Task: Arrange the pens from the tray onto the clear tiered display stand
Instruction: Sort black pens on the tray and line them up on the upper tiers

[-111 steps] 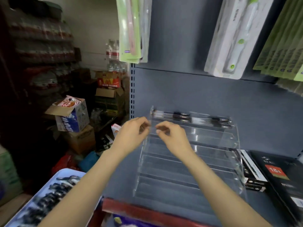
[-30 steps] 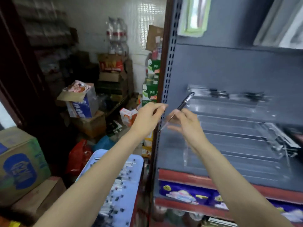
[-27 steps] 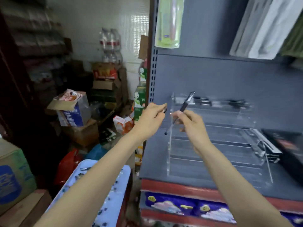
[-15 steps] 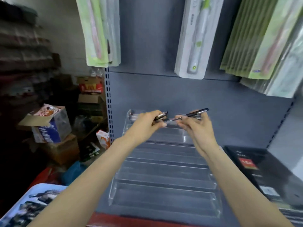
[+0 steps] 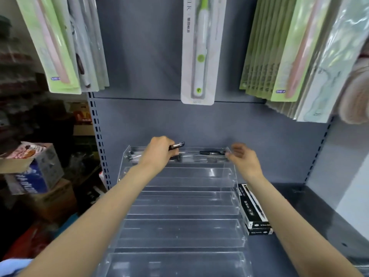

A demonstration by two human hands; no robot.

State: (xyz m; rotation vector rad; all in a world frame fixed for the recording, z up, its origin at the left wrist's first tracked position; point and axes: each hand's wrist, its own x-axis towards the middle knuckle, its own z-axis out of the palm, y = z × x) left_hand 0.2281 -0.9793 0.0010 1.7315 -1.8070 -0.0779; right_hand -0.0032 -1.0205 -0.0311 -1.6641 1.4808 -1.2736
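The clear tiered display stand (image 5: pixel 179 226) sits on the grey shelf in front of me. Its top tier holds several black-and-clear pens (image 5: pixel 211 153) lying end to end. My left hand (image 5: pixel 159 151) hovers over the left half of that tier and grips a black pen (image 5: pixel 177 145) whose capped end pokes out to the right. My right hand (image 5: pixel 242 158) is at the tier's right end with fingers loosely spread, holding nothing. A corner of the blue tray (image 5: pixel 12 266) shows at the bottom left.
A black box of pens (image 5: pixel 253 210) lies right of the stand. Packaged goods (image 5: pixel 199 48) hang from the back panel above. Cardboard boxes (image 5: pixel 30 170) are stacked on the floor to the left. The shelf upright (image 5: pixel 97 140) stands at the stand's left.
My right hand has let go of its pen, which now lies in the top tier, and has moved right. My left hand still grips its pen. The view has turned to face the stand.
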